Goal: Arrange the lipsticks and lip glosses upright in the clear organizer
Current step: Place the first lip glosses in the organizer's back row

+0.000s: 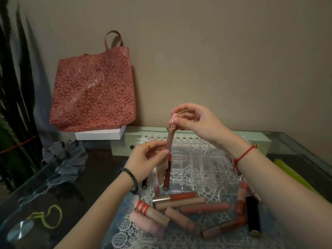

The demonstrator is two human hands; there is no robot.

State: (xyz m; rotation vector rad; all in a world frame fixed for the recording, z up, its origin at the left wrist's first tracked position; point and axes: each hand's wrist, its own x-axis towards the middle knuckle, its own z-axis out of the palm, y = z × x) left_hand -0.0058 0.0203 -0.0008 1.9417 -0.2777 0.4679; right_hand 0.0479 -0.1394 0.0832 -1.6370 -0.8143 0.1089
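I hold a pink lip gloss tube [170, 141] upright above the near left corner of the clear organizer [203, 169]. My right hand [195, 121] pinches its pink cap with a small charm. My left hand [145, 159] grips the tube's lower body. The organizer is a clear grid of compartments on a white lace mat [161, 236]. A dark red tube [167, 172] leans at the organizer's left edge. Several lipsticks and glosses lie loose in front, among them a coral gloss with a silver cap [175, 197] and a black lipstick [253, 213].
A red floral tote bag [93, 90] leans on the wall atop a white box [99, 134]. Grey cloth [64, 159] lies at the left. A round mirror with a yellow cord [20, 229] sits near left. A pale box [197, 139] stands behind the organizer.
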